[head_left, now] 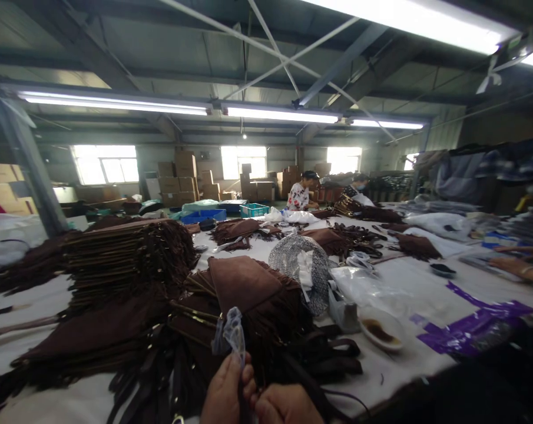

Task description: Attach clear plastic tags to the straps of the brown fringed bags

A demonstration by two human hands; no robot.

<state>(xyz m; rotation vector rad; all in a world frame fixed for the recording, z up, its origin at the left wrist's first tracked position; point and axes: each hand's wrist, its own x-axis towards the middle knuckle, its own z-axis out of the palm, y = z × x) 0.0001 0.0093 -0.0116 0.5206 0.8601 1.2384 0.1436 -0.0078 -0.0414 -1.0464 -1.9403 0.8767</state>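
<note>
At the bottom middle, my left hand (pixel 227 388) is closed around a clear plastic bag (pixel 234 330), whose crumpled end sticks up above the thumb. My right hand (pixel 288 403) is curled close beside it, its fingertips pinched on something too small and dark to name. Just beyond my hands lies a pile of brown fringed suede bags (pixel 244 282) with gold zips. Dark straps (pixel 319 353) spill from that pile on both sides. To the left rises a tall stack of similar brown bags (pixel 116 259).
A roll of grey textured wrap (pixel 288 259), a white dish with brown residue (pixel 381 330) and purple plastic packaging (pixel 473 321) lie right of the pile. Another person's arm (pixel 520 265) reaches in at far right. A person in a floral top (pixel 298 195) sits across the table.
</note>
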